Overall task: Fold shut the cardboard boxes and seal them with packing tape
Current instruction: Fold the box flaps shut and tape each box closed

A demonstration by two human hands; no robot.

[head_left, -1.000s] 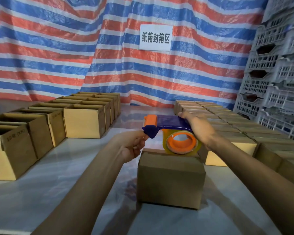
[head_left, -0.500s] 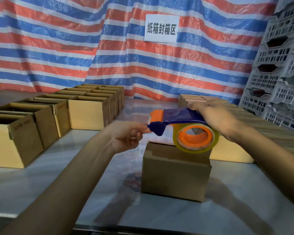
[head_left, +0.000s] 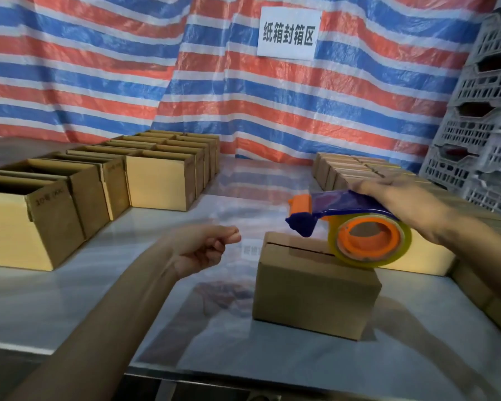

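Cardboard flaps on the box (head_left: 315, 293) lay folded, with a dark seam showing along the top and no tape that I could see across it. It sat alone toward the front edge of the counter (head_left: 70, 299), right of middle, between the open boxes (head_left: 156, 180) at the left edge and the shut ones (head_left: 353, 169) along the right. The right hand (head_left: 402, 204) gripped the dispenser (head_left: 344, 204) from above, its roll (head_left: 369, 241) over the box's far right corner; touching or just clear, I could not tell. The left hand (head_left: 203, 246) hung apart from both, fingers curled, thumb pressed to forefinger. Whether a clear tape end was pinched there I could not tell.

My worry was that nothing held the box. I judged that a drag of the dispenser could slide or twist it, laying the strip off the seam. A loose tape end could also curl back on itself or stick early to a side. The flaps, unpressed, could lift and leave a gap under the tape.
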